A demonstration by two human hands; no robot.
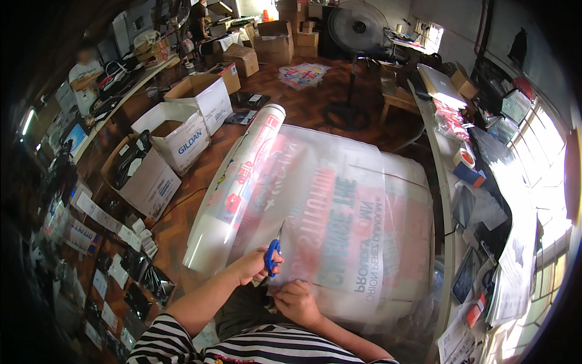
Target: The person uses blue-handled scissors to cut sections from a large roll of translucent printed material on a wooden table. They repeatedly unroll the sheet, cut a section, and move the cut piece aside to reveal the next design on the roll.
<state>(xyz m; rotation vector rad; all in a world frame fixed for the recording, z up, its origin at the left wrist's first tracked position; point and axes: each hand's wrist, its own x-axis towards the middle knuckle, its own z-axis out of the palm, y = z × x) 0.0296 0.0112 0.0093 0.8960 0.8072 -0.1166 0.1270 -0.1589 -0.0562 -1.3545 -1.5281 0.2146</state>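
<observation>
Left hand [253,266] grips the blue plastic handles of a pair of scissors [274,250], fingers closed through the loops, the thin metal blades pointing up and away across a large translucent printed film sheet [339,212]. Right hand [297,301] lies just beside it, fingers curled and pressing down on the near edge of the same sheet; whether it pinches the film or only rests on it cannot be told. Both forearms come in from the lower edge, above a black-and-white striped sleeve [182,346].

The film is glossy and smooth, printed with blurred pink, red and teal blocks, and it spreads over the person's lap and outward. Its left side winds onto a long white cylindrical roll [242,182] that slants from near the left hand up toward the middle of the head view. The far edge of the sheet ends over dark herringbone wooden floor [315,100].

To the left, open white and brown cardboard boxes [182,130] stand in a row close to the roll, leaving a narrow strip of floor between. To the right, a long cluttered grey workbench [445,176] runs alongside the sheet's right edge, very near it. Beyond the sheet a black pedestal fan [354,30] stands on open floor, well apart from the hands.
</observation>
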